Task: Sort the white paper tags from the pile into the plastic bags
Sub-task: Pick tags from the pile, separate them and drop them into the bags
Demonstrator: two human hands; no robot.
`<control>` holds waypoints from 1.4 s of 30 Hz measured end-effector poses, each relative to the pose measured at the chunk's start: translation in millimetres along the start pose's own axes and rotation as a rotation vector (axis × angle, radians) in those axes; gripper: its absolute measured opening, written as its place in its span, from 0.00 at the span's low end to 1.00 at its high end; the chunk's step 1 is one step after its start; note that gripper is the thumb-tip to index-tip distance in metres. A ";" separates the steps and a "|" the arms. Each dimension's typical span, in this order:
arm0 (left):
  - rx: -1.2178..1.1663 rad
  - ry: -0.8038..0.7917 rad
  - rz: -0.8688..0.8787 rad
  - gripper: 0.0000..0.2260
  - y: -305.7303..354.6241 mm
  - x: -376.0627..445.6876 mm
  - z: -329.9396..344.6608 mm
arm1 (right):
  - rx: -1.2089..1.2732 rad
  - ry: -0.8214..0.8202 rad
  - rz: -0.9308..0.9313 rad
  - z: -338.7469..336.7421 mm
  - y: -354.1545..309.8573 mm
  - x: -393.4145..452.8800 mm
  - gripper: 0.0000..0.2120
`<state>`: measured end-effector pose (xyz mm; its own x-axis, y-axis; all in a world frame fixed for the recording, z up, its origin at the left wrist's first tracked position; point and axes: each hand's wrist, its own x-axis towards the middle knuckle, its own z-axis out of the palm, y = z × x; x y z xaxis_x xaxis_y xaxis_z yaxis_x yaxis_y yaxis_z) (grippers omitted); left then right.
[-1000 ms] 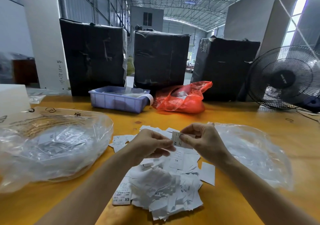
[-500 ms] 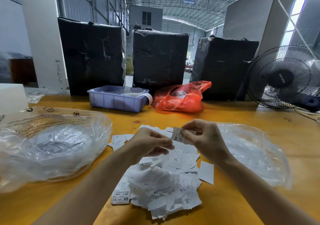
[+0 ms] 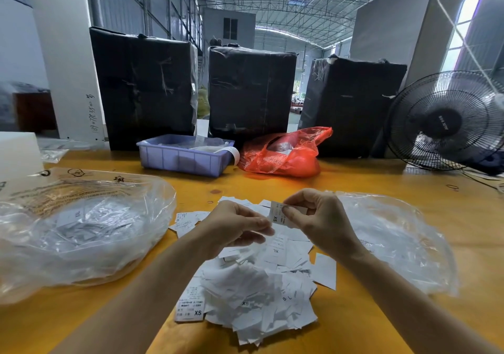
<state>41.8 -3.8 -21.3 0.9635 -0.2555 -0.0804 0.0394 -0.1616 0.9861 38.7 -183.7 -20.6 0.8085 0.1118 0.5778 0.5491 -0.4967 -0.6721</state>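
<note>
The right hand [image 3: 321, 217] kept its pinch on the white XS tag [image 3: 276, 213] and lifted it slightly above the pile [image 3: 256, 293], while the left hand [image 3: 234, 225] let go and drew just apart.

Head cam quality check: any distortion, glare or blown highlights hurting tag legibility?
Head view: wide-angle bowing bends the pillars and fan at the edges; windows top right blown out; glare streaks on the left plastic bag veil the tags inside; the XS tag pinched by the right hand reads sharp.
</note>
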 end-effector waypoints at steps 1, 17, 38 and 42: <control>0.003 -0.001 -0.001 0.03 0.2 -0.1 0.0 | -0.014 0.010 -0.010 -0.2 0.2 0.1 0.04; 0.004 0.001 -0.006 0.03 1.7 -1.3 0.7 | -0.077 0.013 -0.052 1.1 0.7 -1.0 0.03; -0.005 0.013 0.042 0.07 -2.7 1.4 8.5 | 0.217 -0.291 0.219 -2.5 0.2 -1.3 0.09; -0.078 0.118 0.058 0.09 -5.6 5.3 12.3 | 0.163 -0.262 0.235 -2.9 -1.6 -1.0 0.17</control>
<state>43.4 -16.0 -29.0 0.9890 -0.1477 -0.0100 -0.0010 -0.0743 0.9972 36.4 -185.5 -18.8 0.9314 0.2375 0.2758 0.3518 -0.3935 -0.8493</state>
